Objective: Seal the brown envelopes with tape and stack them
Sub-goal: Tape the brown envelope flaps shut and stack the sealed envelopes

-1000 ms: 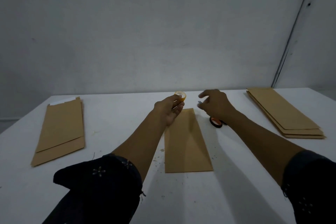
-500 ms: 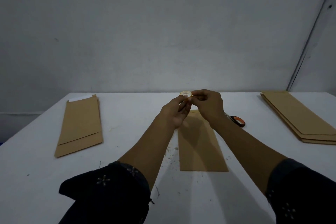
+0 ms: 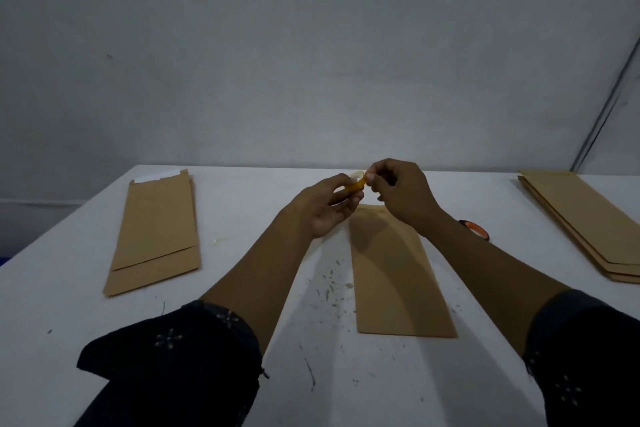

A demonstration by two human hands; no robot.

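Above the white surface, I see my right hand has closed in, fingers pinching at the small yellow tape roll my left hand grips at twelve o'clock over the flat brown paper envelope, likely freeing a strip.

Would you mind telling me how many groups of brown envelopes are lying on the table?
3: a left stack, a single envelope in the middle below the hands, and a right stack cut off by the frame edge. Sheets inside the stacks cannot be counted.
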